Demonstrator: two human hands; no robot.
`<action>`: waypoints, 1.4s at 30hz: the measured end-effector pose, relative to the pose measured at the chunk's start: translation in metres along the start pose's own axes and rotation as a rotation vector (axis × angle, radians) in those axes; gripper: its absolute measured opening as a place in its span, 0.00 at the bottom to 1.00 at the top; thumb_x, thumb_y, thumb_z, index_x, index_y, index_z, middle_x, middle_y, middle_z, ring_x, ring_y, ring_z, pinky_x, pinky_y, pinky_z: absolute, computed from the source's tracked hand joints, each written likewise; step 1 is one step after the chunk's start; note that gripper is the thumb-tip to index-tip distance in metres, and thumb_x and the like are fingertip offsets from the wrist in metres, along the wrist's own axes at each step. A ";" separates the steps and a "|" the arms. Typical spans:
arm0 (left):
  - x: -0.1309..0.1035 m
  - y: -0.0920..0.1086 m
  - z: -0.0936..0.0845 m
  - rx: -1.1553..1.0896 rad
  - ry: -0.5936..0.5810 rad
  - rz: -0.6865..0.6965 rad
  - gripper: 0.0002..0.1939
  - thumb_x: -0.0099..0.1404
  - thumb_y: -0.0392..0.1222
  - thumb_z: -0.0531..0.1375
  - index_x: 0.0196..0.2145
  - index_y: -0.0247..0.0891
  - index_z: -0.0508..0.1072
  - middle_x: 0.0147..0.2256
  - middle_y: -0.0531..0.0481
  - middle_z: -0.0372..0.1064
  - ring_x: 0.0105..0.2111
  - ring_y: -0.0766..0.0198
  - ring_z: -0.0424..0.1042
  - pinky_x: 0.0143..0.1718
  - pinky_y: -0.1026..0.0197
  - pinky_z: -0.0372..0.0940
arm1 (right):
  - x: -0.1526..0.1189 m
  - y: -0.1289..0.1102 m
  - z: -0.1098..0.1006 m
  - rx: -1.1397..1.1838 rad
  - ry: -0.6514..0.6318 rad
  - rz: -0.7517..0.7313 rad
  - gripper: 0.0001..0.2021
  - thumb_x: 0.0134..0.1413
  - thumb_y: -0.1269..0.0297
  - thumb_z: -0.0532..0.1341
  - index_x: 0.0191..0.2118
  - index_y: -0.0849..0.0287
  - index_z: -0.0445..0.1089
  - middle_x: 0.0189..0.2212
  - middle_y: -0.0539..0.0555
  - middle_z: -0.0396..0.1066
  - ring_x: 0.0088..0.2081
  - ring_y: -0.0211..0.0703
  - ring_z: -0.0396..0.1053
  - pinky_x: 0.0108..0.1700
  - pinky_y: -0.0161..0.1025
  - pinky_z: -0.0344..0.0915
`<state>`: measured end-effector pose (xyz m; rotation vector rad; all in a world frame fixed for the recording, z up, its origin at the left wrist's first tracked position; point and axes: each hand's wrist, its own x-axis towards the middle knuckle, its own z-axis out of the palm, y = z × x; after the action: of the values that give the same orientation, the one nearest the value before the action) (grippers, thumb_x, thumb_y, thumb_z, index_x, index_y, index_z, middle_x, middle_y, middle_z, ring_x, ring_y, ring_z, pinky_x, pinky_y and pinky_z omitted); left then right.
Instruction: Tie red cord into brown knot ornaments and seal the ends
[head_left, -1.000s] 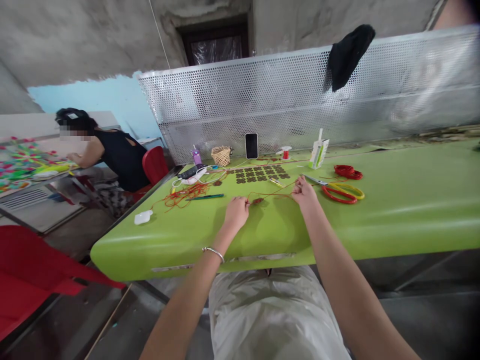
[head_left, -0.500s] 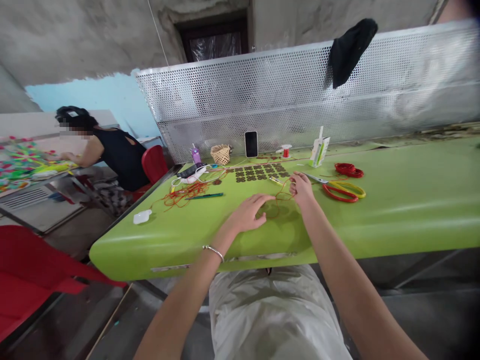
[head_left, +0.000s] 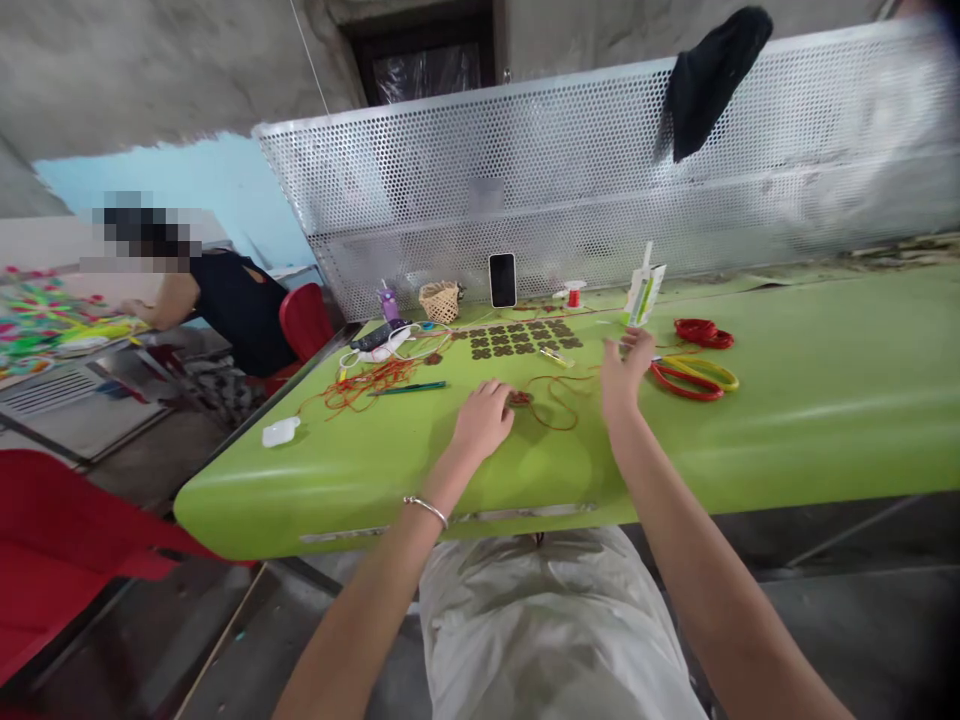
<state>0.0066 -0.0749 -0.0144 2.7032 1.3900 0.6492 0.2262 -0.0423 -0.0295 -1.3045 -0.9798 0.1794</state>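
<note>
My left hand (head_left: 484, 418) rests low over the table, its fingers curled and closed at the edge of a small reddish-brown piece (head_left: 520, 398). From that piece a thin red cord (head_left: 559, 425) loops to the right across the green surface. My right hand (head_left: 627, 368), fingers apart, hovers beside the scissors (head_left: 694, 380), which have one red and one yellow handle. The scissors' blades are mostly hidden behind this hand. Just beyond lies a small clear tube with yellow (head_left: 556, 357). Rows of brown flower-shaped pieces (head_left: 517, 340) are laid out farther back.
On the green table (head_left: 810, 400) are a red cord bundle (head_left: 703, 333), tangled orange-red cord (head_left: 371, 385), a green pen (head_left: 409, 388), a white case (head_left: 280, 432), a woven basket (head_left: 439, 301), a phone (head_left: 502, 280), a red spool (head_left: 574, 295) and a carton (head_left: 643, 293). Another person (head_left: 232, 300) sits left.
My right hand has let go of the cord and moved right, to the scissors. My left hand has drawn slightly left and its fingers have curled in. The cord now lies loosely on the table.
</note>
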 end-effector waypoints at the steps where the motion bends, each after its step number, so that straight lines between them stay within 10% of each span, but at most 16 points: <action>1: 0.000 0.000 0.000 0.007 0.004 -0.001 0.15 0.60 0.29 0.51 0.44 0.34 0.68 0.45 0.43 0.66 0.48 0.55 0.63 0.49 0.53 0.60 | -0.003 -0.004 0.001 -0.037 -0.069 -0.069 0.17 0.54 0.67 0.47 0.51 0.59 0.51 0.46 0.61 0.61 0.48 0.48 0.62 0.46 0.49 0.61; 8: 0.002 -0.002 0.002 0.030 -0.059 0.025 0.12 0.62 0.34 0.53 0.43 0.37 0.70 0.42 0.47 0.69 0.44 0.59 0.66 0.48 0.57 0.62 | -0.012 -0.020 0.026 -0.193 -0.970 -0.550 0.18 0.49 0.74 0.55 0.46 0.54 0.69 0.46 0.53 0.70 0.48 0.45 0.66 0.51 0.44 0.60; 12: 0.001 0.000 0.000 0.055 -0.075 0.024 0.13 0.62 0.34 0.53 0.44 0.37 0.70 0.42 0.47 0.69 0.41 0.58 0.68 0.45 0.55 0.63 | 0.001 -0.014 0.036 -0.305 -1.198 -0.673 0.09 0.53 0.70 0.55 0.37 0.59 0.72 0.39 0.57 0.72 0.42 0.48 0.67 0.48 0.46 0.62; 33: 0.035 -0.001 -0.006 0.102 -0.229 0.007 0.09 0.64 0.41 0.55 0.40 0.41 0.73 0.33 0.49 0.68 0.34 0.59 0.69 0.33 0.60 0.63 | -0.001 -0.040 0.009 -0.836 -1.239 -0.869 0.05 0.54 0.75 0.57 0.34 0.60 0.69 0.30 0.54 0.70 0.33 0.43 0.68 0.34 0.37 0.60; 42: 0.052 -0.012 -0.005 0.123 -0.302 0.084 0.07 0.65 0.40 0.53 0.39 0.42 0.71 0.33 0.50 0.67 0.33 0.60 0.68 0.32 0.60 0.62 | -0.007 -0.046 0.020 -0.913 -1.200 -0.593 0.05 0.55 0.74 0.56 0.34 0.60 0.69 0.31 0.53 0.71 0.33 0.43 0.70 0.31 0.37 0.61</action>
<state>0.0218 -0.0280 0.0059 2.8155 1.2855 0.1504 0.1897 -0.0462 0.0051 -1.6147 -2.6486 0.0253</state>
